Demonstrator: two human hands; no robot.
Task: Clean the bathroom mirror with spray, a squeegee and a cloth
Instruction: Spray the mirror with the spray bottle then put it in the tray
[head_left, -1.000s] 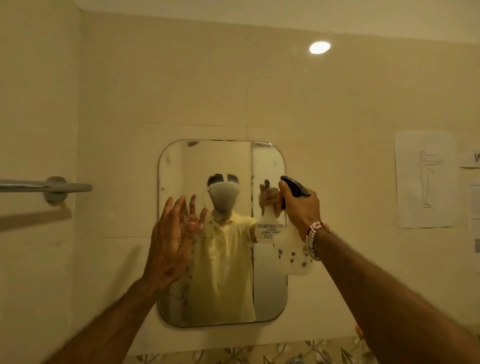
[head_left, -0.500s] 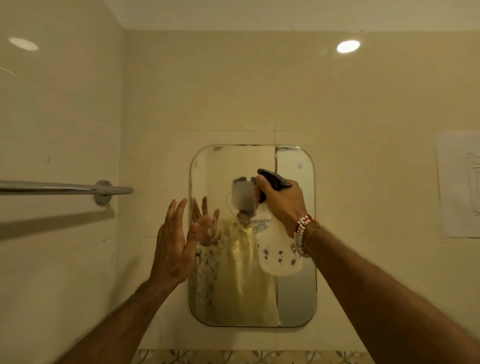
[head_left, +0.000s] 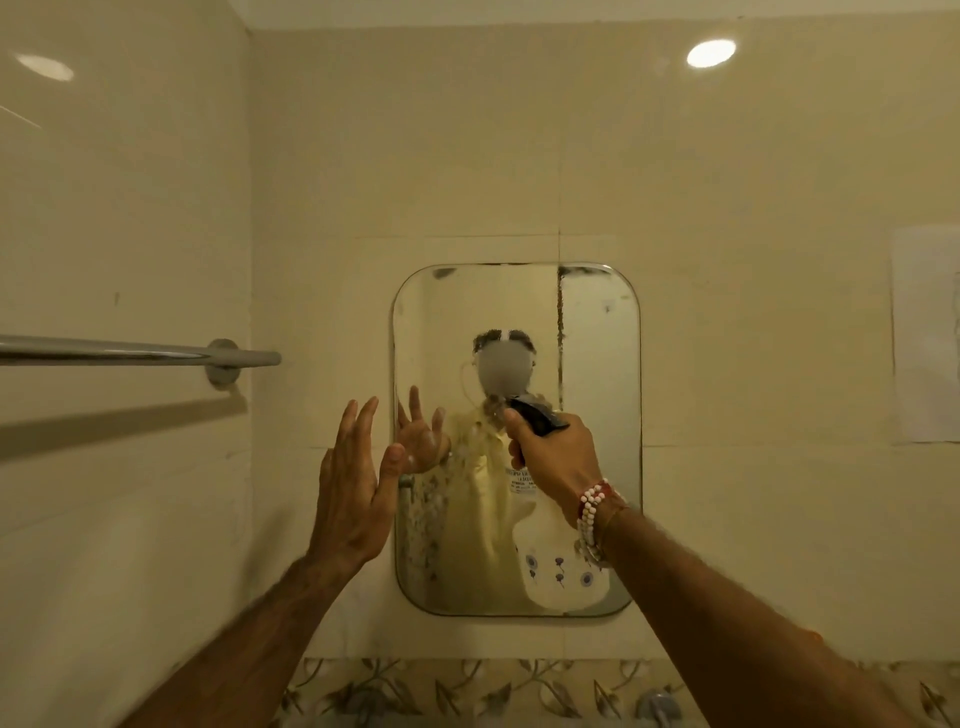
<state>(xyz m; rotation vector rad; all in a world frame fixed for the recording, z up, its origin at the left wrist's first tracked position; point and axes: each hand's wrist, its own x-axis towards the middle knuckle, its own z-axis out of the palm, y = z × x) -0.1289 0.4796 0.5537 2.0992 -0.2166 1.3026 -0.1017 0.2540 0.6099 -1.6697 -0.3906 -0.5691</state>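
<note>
Bottle (head_left: 563, 564) is gripped at its trigger head by right hand (head_left: 556, 457) before mirror (head_left: 597, 364), frame centre; left hand (head_left: 353, 493) is held flat, fingers straight, beside mirror's left edge.

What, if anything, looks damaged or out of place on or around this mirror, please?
The mirror has dark blotches along its top edge and a ragged dark streak running down right of centre. They look like tarnish or grime, though the streak may be a reflection. Nothing else stands out.
</note>
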